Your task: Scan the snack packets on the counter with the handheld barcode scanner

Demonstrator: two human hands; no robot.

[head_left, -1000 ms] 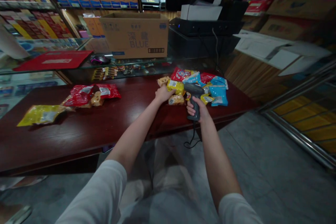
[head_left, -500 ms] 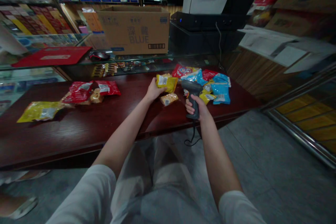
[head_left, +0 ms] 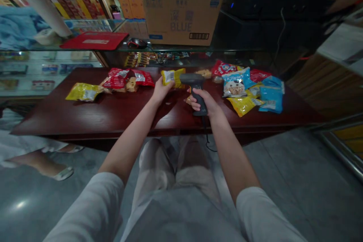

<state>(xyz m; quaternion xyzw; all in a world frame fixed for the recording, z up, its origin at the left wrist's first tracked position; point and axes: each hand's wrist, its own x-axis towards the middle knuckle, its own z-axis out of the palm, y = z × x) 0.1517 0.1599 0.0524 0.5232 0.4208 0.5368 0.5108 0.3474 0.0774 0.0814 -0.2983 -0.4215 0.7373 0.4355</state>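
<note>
My left hand [head_left: 163,90] is closed on a yellow snack bag [head_left: 173,76], its white label patch facing up. In my right hand [head_left: 204,101] is a black barcode scanner [head_left: 195,83], its head close to the bag's right end. Part of a clear-wrapped snack [head_left: 188,100] shows behind my right fingers. To the right lies a pile with a blue-and-white snack bag [head_left: 235,83], a yellow bag [head_left: 244,105], a blue bag [head_left: 270,99] and red ones. On the left rest a yellow bag [head_left: 84,92] and two red bags [head_left: 116,78].
Behind the dark red wooden table [head_left: 127,115] is a glass counter with a cardboard box [head_left: 181,17], a computer mouse [head_left: 136,43] and a red mat [head_left: 95,40]. A person's foot [head_left: 64,173] shows at lower left. The scanner's cable [head_left: 208,141] hangs over the table's front edge.
My view has swung left. The scanner has moved left, closer to the yellow bag in my left hand, and now covers part of the clear-wrapped snack.
</note>
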